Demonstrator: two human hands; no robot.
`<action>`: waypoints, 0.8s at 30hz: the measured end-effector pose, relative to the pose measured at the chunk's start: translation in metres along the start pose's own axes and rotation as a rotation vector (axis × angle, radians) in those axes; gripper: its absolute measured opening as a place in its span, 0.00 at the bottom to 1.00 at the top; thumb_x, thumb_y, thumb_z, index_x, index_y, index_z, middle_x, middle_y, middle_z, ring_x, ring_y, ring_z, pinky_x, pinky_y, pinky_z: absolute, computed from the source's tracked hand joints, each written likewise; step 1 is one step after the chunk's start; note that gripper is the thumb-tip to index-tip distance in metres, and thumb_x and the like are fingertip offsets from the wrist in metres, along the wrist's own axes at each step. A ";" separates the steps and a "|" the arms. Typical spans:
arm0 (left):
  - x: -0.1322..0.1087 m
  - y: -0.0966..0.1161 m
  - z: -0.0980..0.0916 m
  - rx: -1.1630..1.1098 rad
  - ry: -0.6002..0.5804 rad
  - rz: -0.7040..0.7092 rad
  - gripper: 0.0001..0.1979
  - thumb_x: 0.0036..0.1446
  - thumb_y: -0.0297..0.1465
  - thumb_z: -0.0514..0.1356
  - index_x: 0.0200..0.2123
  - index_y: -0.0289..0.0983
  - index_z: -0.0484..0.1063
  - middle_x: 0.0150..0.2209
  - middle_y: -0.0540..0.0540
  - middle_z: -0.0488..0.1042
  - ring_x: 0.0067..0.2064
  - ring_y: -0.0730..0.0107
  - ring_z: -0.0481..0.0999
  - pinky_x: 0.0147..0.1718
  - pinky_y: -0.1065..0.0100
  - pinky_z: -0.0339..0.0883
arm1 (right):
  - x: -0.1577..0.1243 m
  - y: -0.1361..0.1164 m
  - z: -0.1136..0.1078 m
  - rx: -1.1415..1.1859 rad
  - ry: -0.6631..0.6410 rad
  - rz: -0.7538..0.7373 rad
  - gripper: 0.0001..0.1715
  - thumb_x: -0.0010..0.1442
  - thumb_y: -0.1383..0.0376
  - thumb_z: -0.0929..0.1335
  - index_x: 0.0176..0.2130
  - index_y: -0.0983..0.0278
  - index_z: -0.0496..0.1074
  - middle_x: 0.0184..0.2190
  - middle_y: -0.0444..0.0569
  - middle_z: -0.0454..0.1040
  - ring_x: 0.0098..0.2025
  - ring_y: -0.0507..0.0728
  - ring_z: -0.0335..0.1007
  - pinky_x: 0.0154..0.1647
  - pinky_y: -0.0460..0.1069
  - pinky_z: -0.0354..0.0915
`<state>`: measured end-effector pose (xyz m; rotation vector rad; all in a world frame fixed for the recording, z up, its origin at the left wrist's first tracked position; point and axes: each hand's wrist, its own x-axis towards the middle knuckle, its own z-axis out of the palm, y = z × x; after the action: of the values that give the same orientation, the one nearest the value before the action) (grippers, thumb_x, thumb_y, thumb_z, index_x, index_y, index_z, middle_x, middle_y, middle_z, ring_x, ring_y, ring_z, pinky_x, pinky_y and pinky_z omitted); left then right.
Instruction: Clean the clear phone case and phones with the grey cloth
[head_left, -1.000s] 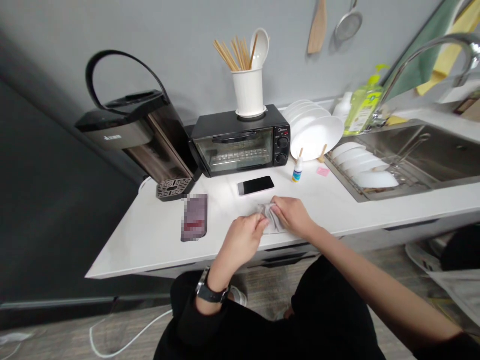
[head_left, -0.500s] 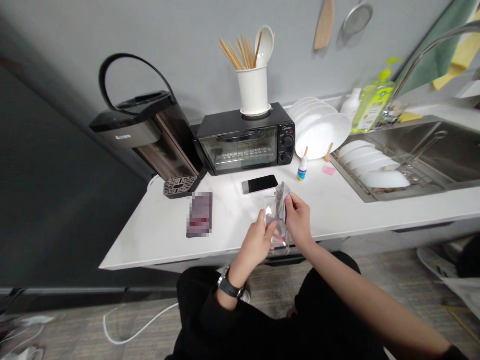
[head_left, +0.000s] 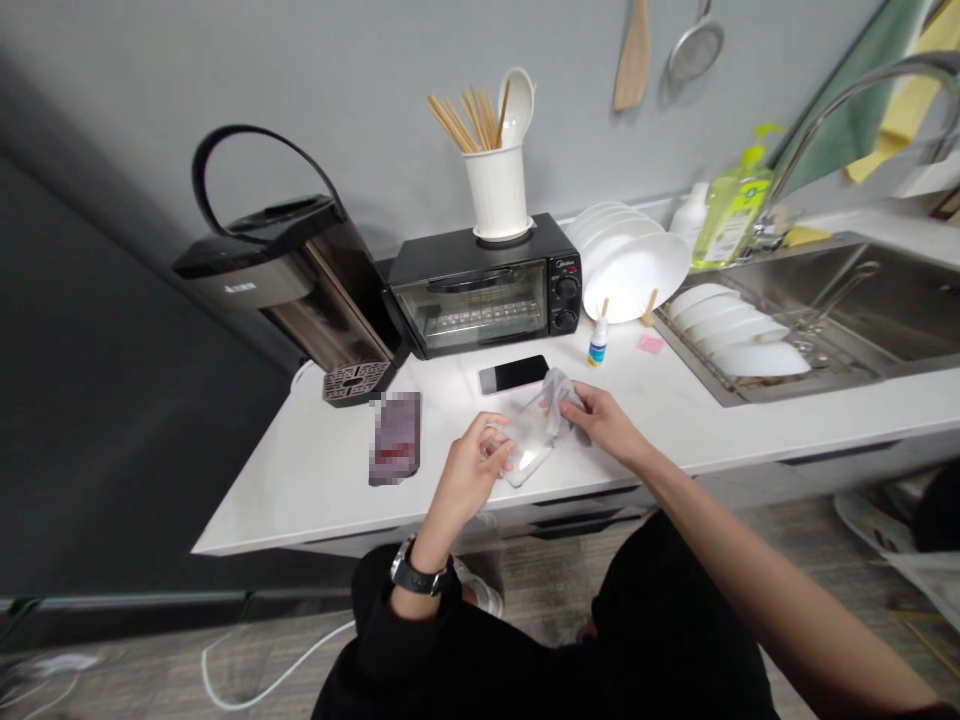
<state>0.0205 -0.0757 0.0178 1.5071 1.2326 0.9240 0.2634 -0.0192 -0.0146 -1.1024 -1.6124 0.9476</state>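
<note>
My left hand [head_left: 471, 468] grips the lower end of a clear phone case [head_left: 527, 445] held just above the white counter [head_left: 300, 480]. My right hand [head_left: 604, 418] presses a crumpled grey cloth [head_left: 559, 392] against the case's upper end. A black phone [head_left: 513, 374] lies flat on the counter just behind the case. A small dropper bottle [head_left: 597, 343] stands to the right of the phone.
A black toaster oven [head_left: 484, 287] with a white utensil holder [head_left: 496, 188] on top stands at the back. A water dispenser [head_left: 285, 280] is at the left, a dark red booklet [head_left: 394, 438] before it. White plates [head_left: 634, 270] and a sink [head_left: 840, 300] lie right.
I lifted the clear case upright off the counter, then lowered and tilted it; now my right hand holds the cloth on its upper end. The view shifted slightly.
</note>
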 end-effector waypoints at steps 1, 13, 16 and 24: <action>0.000 0.000 0.002 -0.008 -0.004 -0.007 0.15 0.59 0.37 0.65 0.46 0.39 0.70 0.30 0.53 0.74 0.27 0.73 0.75 0.27 0.72 0.69 | -0.001 0.002 0.002 0.011 -0.018 0.012 0.28 0.61 0.40 0.69 0.28 0.61 0.70 0.23 0.43 0.69 0.26 0.54 0.63 0.28 0.48 0.61; 0.011 -0.004 0.000 -0.092 0.073 0.010 0.23 0.56 0.41 0.67 0.50 0.32 0.79 0.28 0.51 0.75 0.23 0.77 0.66 0.24 0.73 0.63 | -0.009 0.011 0.006 -0.033 0.009 0.021 0.32 0.60 0.41 0.69 0.19 0.59 0.63 0.16 0.41 0.62 0.23 0.54 0.61 0.27 0.49 0.61; 0.010 -0.003 0.004 -0.037 0.098 0.069 0.21 0.59 0.39 0.66 0.51 0.34 0.80 0.29 0.51 0.75 0.25 0.76 0.68 0.27 0.73 0.65 | -0.007 0.015 0.006 -0.116 0.107 -0.001 0.24 0.63 0.52 0.67 0.20 0.60 0.64 0.16 0.41 0.63 0.22 0.54 0.58 0.26 0.49 0.57; 0.011 -0.002 0.007 0.189 0.130 0.173 0.11 0.64 0.34 0.63 0.48 0.39 0.80 0.32 0.50 0.77 0.32 0.70 0.75 0.35 0.71 0.68 | -0.013 -0.003 -0.002 -0.360 0.133 -0.333 0.24 0.61 0.73 0.64 0.54 0.60 0.77 0.52 0.54 0.79 0.52 0.64 0.72 0.54 0.57 0.67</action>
<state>0.0292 -0.0662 0.0136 1.7481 1.3286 1.0569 0.2665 -0.0321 -0.0152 -1.0621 -1.8260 0.3668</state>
